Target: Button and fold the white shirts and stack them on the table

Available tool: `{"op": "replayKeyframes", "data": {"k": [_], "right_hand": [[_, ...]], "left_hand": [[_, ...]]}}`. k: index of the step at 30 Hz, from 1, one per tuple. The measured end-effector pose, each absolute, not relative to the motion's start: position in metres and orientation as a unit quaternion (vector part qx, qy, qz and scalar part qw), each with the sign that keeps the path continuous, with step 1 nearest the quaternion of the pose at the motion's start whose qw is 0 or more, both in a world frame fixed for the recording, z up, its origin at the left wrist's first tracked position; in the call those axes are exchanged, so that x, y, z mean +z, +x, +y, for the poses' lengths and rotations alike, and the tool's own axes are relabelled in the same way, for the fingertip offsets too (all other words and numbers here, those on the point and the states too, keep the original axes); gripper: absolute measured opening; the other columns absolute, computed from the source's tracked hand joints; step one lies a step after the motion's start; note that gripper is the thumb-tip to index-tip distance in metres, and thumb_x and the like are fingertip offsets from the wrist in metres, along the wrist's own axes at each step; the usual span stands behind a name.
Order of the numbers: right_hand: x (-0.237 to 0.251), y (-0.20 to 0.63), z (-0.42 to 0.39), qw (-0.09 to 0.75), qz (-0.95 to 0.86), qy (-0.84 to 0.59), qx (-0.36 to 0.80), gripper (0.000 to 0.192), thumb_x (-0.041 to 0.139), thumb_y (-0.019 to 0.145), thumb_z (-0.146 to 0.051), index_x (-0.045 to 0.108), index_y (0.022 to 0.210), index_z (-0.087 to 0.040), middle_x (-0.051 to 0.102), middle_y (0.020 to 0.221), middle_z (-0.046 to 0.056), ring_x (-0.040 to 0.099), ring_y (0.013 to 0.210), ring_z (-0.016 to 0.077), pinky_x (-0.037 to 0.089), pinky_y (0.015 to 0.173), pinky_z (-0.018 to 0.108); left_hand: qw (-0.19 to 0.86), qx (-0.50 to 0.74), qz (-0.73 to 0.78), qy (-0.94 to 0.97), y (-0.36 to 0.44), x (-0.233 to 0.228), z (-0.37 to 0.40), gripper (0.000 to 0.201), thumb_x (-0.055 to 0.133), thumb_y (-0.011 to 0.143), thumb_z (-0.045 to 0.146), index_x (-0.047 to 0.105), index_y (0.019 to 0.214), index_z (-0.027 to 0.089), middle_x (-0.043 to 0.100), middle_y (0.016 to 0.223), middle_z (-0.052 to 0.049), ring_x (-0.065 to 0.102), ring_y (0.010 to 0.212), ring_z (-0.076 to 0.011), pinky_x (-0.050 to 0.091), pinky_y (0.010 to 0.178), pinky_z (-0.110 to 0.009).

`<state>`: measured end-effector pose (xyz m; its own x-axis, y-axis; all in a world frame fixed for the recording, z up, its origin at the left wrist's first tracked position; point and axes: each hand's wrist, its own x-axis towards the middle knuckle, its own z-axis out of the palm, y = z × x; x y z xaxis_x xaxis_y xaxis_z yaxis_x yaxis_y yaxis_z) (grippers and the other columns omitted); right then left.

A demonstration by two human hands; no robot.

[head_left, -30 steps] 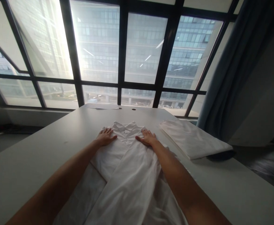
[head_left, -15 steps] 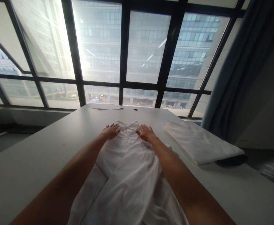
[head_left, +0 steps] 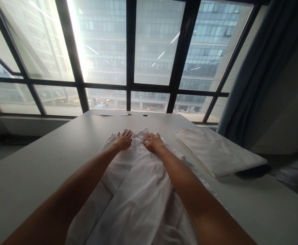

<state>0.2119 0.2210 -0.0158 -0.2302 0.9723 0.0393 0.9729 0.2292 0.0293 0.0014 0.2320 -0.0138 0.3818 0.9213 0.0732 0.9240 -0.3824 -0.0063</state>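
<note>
A white collared garment, which looks like a shirt [head_left: 136, 183], lies spread on the white table [head_left: 49, 163], its collar toward the window. My left hand [head_left: 124, 140] rests flat on the cloth just left of the collar, fingers stretched out. On the other side of the collar, my right hand [head_left: 153, 142] lies palm down with its fingers extended. Both palms touch the fabric, and neither hand grips it. Creases run down the front of the garment, and its lower end passes out of view below. My forearms cover parts of its sides.
To the right lies a folded white cloth [head_left: 220, 153] with something dark [head_left: 253, 170] under its near corner. A flat white sheet [head_left: 108, 112] and two dark round holes are at the table's far end. Beyond stand framed windows [head_left: 152, 47] and a blue-grey curtain [head_left: 246, 75].
Both hands have shifted inward, from the collar's outer edges onto the cloth beside it. More fabric shows spread out at the shoulders. The view has tilted slightly.
</note>
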Motion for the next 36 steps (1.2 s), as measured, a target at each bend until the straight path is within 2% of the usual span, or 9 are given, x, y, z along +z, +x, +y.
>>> {"op": "replayKeyframes", "data": {"k": [4, 8, 13, 18, 20, 22, 24, 28, 36], "right_hand": [[-0.019, 0.202, 0.216, 0.021, -0.791, -0.611, 0.022, 0.065, 0.026, 0.098, -0.040, 0.016, 0.158, -0.019, 0.010, 0.165, 0.005, 0.010, 0.150, 0.0237, 0.004, 0.119, 0.051], [-0.022, 0.202, 0.223, 0.010, -0.786, -0.616, 0.054, 0.062, 0.023, 0.098, -0.042, 0.022, 0.157, -0.023, 0.014, 0.164, 0.004, 0.014, 0.150, 0.0231, 0.008, 0.118, 0.050], [-0.016, 0.187, 0.211, 0.051, -0.750, -0.657, -0.048, 0.064, 0.027, 0.098, -0.043, 0.032, 0.154, -0.013, 0.028, 0.159, 0.015, 0.018, 0.147, 0.0311, 0.000, 0.117, 0.053], [-0.001, 0.172, 0.149, 0.063, -0.739, -0.671, 0.001, 0.068, 0.021, 0.098, -0.052, 0.029, 0.155, -0.017, 0.023, 0.162, 0.011, 0.015, 0.148, 0.0328, 0.004, 0.117, 0.053], [0.003, 0.176, 0.121, 0.035, -0.742, -0.668, 0.043, 0.072, 0.019, 0.097, -0.059, 0.026, 0.156, -0.019, 0.019, 0.163, 0.010, 0.012, 0.149, 0.0332, 0.006, 0.116, 0.054], [0.002, 0.184, 0.098, 0.011, -0.745, -0.663, 0.074, 0.077, 0.019, 0.095, -0.065, 0.022, 0.157, -0.020, 0.015, 0.164, 0.010, 0.009, 0.150, 0.0331, 0.006, 0.117, 0.054], [-0.004, 0.193, 0.084, -0.003, -0.743, -0.662, 0.094, 0.082, 0.018, 0.093, -0.071, 0.018, 0.158, -0.021, 0.010, 0.165, 0.010, 0.005, 0.150, 0.0337, 0.005, 0.117, 0.055], [-0.018, 0.201, 0.086, 0.003, -0.735, -0.670, 0.103, 0.084, 0.014, 0.091, -0.074, 0.013, 0.159, -0.025, 0.002, 0.165, 0.006, 0.000, 0.150, 0.0340, 0.003, 0.116, 0.058], [-0.020, 0.230, 0.138, 0.039, -0.732, -0.678, 0.050, 0.082, 0.016, 0.094, -0.069, 0.020, 0.158, -0.018, 0.010, 0.165, 0.009, 0.004, 0.151, 0.0267, 0.000, 0.118, 0.050]], "left_hand": [[-0.042, -0.037, -0.500, -0.864, 0.021, -0.024, 0.218, 0.064, 0.019, 0.100, 0.055, 0.023, 0.156, 0.026, 0.014, 0.164, -0.006, 0.009, 0.151, -0.0279, 0.012, 0.116, -0.063], [-0.060, -0.039, -0.493, -0.867, 0.023, -0.034, 0.225, 0.066, 0.019, 0.099, 0.059, 0.022, 0.156, 0.026, 0.015, 0.164, -0.006, 0.009, 0.151, -0.0281, 0.010, 0.116, -0.063], [-0.042, -0.043, -0.492, -0.869, 0.021, -0.032, 0.230, 0.062, 0.022, 0.100, 0.055, 0.029, 0.154, 0.026, 0.018, 0.163, -0.007, 0.014, 0.150, -0.0275, 0.014, 0.117, -0.060], [0.093, -0.124, -0.554, -0.818, 0.031, -0.014, 0.200, 0.051, 0.030, 0.101, 0.040, 0.042, 0.147, 0.022, 0.034, 0.158, -0.011, 0.024, 0.147, -0.0290, 0.010, 0.119, -0.056], [0.080, -0.126, -0.559, -0.816, 0.031, -0.009, 0.176, 0.048, 0.026, 0.102, 0.037, 0.049, 0.141, 0.022, 0.044, 0.151, -0.013, 0.035, 0.141, -0.0306, 0.015, 0.116, -0.060], [0.015, -0.090, -0.559, -0.824, 0.028, -0.010, 0.148, 0.051, 0.021, 0.102, 0.046, 0.051, 0.138, 0.026, 0.048, 0.148, -0.013, 0.043, 0.135, -0.0339, 0.024, 0.109, -0.066], [-0.044, -0.044, -0.553, -0.831, 0.021, -0.015, 0.121, 0.062, 0.018, 0.098, 0.062, 0.045, 0.144, 0.030, 0.038, 0.155, -0.012, 0.037, 0.139, -0.0390, 0.027, 0.105, -0.070], [-0.062, -0.024, -0.544, -0.836, 0.011, -0.025, 0.095, 0.082, 0.014, 0.090, 0.076, 0.023, 0.156, 0.029, 0.010, 0.164, -0.010, 0.006, 0.149, -0.0419, 0.012, 0.107, -0.074], [-0.064, -0.015, -0.544, -0.837, 0.012, -0.015, 0.127, 0.081, 0.017, 0.091, 0.075, 0.020, 0.157, 0.029, 0.009, 0.164, -0.007, 0.004, 0.150, -0.0370, 0.009, 0.110, -0.072]]}}
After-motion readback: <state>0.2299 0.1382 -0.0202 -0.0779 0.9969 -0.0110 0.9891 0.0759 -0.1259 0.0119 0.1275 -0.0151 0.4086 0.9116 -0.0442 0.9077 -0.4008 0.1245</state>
